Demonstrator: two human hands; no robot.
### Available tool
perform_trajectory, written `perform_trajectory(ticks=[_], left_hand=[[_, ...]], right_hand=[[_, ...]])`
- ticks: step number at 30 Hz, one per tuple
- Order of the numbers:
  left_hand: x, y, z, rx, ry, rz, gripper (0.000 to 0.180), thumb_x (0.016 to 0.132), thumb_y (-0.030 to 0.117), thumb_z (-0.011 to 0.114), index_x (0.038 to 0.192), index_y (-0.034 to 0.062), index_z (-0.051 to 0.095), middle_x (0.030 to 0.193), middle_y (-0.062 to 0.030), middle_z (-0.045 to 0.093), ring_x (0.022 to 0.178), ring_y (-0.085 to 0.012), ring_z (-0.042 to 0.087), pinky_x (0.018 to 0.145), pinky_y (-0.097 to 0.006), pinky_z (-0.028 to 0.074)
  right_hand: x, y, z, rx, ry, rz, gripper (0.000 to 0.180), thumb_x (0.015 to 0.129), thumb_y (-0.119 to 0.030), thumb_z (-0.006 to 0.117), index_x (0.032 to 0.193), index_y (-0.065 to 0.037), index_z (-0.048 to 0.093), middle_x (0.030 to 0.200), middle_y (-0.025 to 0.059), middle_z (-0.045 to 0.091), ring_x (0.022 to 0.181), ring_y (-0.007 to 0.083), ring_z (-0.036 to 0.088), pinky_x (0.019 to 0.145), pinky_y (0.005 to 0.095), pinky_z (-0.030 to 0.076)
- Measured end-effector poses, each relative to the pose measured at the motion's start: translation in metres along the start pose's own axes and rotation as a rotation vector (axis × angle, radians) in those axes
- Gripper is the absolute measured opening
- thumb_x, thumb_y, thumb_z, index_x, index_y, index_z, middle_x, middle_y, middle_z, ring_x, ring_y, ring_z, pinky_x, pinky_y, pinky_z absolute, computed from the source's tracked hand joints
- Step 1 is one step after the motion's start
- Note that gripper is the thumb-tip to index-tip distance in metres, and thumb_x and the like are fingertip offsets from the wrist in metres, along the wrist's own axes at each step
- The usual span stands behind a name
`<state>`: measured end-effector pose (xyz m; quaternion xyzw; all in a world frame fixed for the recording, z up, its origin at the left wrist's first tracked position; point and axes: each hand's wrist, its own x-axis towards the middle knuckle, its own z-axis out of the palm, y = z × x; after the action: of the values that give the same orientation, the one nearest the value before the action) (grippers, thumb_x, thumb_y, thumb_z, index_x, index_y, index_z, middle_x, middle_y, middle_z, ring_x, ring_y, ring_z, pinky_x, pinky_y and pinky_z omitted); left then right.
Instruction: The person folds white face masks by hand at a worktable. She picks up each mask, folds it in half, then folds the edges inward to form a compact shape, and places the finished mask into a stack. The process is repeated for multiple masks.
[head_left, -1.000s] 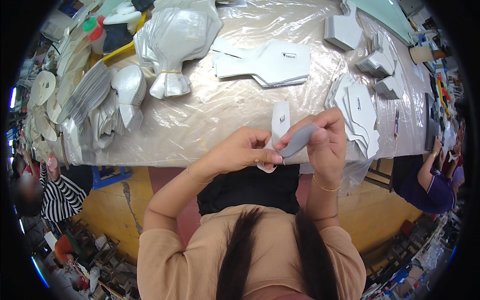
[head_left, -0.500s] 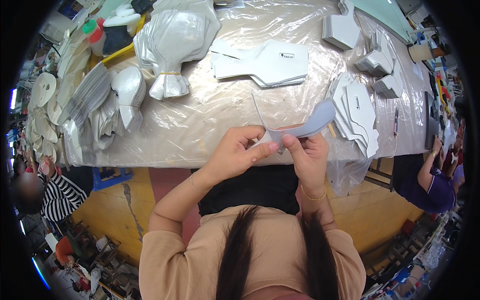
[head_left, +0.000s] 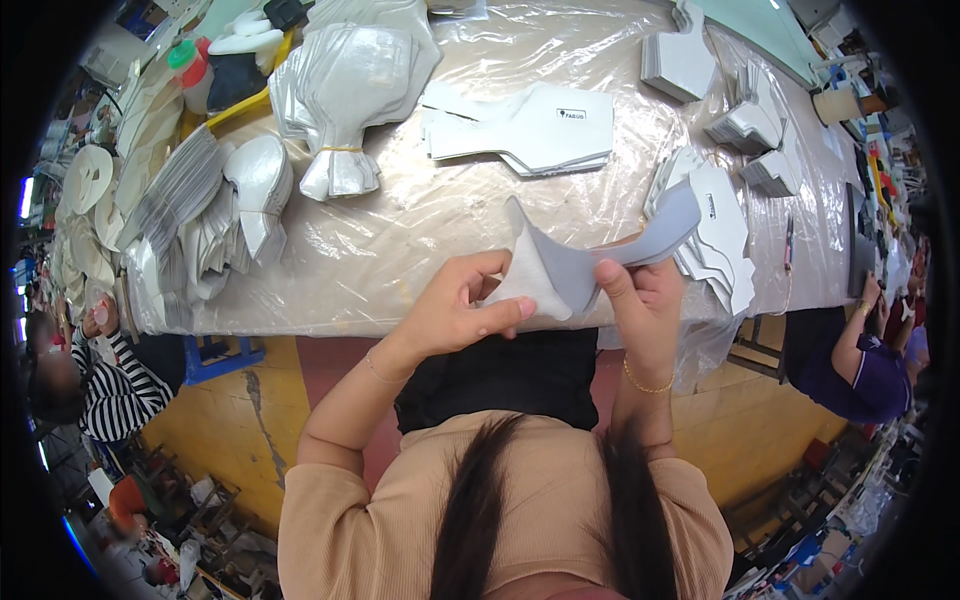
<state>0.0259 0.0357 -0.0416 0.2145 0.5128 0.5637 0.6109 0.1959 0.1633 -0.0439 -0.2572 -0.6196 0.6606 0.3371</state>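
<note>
A curved shoe-upper piece (head_left: pixel 568 268), grey on one face and white on the other, is held up over the table's near edge. Thumb and fingers of my left hand (head_left: pixel 455 308) pinch its white left part. My right hand (head_left: pixel 645 300) grips its grey side, with the thumb on top and the fingers behind; a long grey strip sweeps up to the right from there. Beyond my right hand lies a fanned stack of white cut pieces (head_left: pixel 722 235). Straight ahead, a flat stack of similar white pieces (head_left: pixel 560 130) rests on the plastic-covered table.
Banded bundles of white pieces (head_left: pixel 345 85) fill the left side of the plastic-covered table (head_left: pixel 380 255). More stacks (head_left: pixel 680 62) stand at the far right, near a pen-like tool (head_left: pixel 789 243). Co-workers sit to the left, in a striped sleeve (head_left: pixel 125 395), and to the right.
My hands have moved apart, the right one shifting rightward. The piece, folded and pinched between both thumbs before, now spreads wider and shows its white face.
</note>
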Motion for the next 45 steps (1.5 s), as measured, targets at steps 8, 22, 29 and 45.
perform_trajectory(ticks=[8,22,29,45], left_hand=[[0.005,0.013,-0.006,0.281,0.046,-0.042,0.033,0.083,0.022,0.082,0.102,-0.0034,0.073,0.08,-0.0023,0.07,0.072,-0.0069,0.062,0.064,-0.021,0.049],[-0.001,0.015,-0.001,0.082,0.016,-0.027,0.025,0.091,0.021,0.075,0.096,-0.0029,0.072,0.076,-0.0057,0.069,0.059,-0.0063,0.061,0.052,-0.019,0.046],[0.001,0.016,0.0,0.094,0.016,-0.052,0.026,0.091,0.022,0.073,0.098,-0.0024,0.071,0.076,-0.0049,0.069,0.058,-0.0062,0.06,0.05,-0.019,0.045],[0.008,0.006,0.011,0.304,0.33,0.258,0.025,0.088,0.015,0.074,0.086,-0.0014,0.056,0.063,-0.0022,0.056,0.057,-0.0033,0.052,0.049,-0.023,0.04]], right_hand=[[0.001,-0.021,0.012,-0.3,-0.174,0.048,0.02,0.091,-0.017,0.073,0.098,0.002,0.072,0.079,0.0123,0.072,0.072,0.0166,0.069,0.066,0.0267,0.051],[0.0,-0.007,0.003,0.023,0.069,-0.002,0.023,0.098,-0.016,0.066,0.11,0.003,0.062,0.1,0.0061,0.066,0.089,0.011,0.06,0.08,0.0246,0.047],[0.004,-0.008,-0.001,0.052,0.031,0.034,0.024,0.099,-0.017,0.064,0.113,0.002,0.059,0.103,0.0069,0.066,0.094,0.0118,0.059,0.085,0.026,0.047],[0.005,-0.007,0.022,-0.075,-0.01,0.091,0.019,0.089,-0.006,0.075,0.103,0.003,0.065,0.093,0.007,0.07,0.082,0.0077,0.061,0.07,0.0238,0.049]])
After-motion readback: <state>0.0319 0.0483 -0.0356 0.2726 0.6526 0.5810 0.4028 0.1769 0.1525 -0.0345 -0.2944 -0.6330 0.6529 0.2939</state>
